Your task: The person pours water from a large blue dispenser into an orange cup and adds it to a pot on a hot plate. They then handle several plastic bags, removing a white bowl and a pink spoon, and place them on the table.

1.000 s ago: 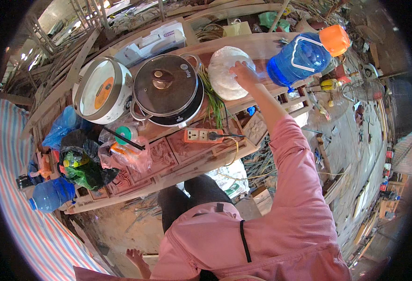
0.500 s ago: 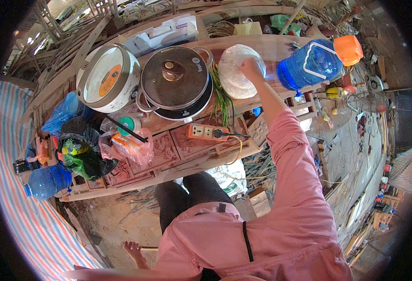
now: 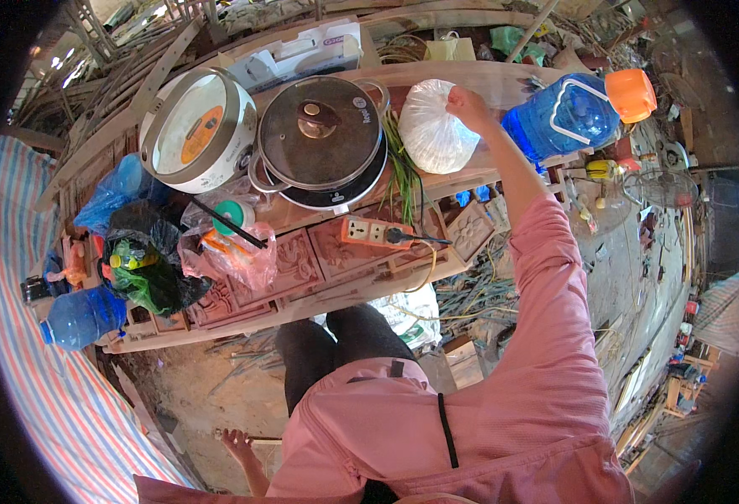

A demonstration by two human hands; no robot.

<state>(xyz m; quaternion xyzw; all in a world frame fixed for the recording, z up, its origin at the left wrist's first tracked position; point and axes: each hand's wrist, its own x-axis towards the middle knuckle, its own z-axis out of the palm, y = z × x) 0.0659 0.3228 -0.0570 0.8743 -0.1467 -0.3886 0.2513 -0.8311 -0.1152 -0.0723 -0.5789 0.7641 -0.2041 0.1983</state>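
With right hand (image 3: 468, 109) closed, grips white bag (image 3: 435, 133) by top, likely for security; holds left hand (image 3: 238, 443) half-open, apparently empty.

Looks steeply down from the wearer's head, as the left one of a side-by-side pair. Faces over the near edge of the table (image 3: 336, 260) toward its far edge, upright and unmirrored. Sits close above the pink-clad torso (image 3: 394, 407), farther from the table. Spans wide, from left corner to right edge, bending straight lines toward a round, dark rim.
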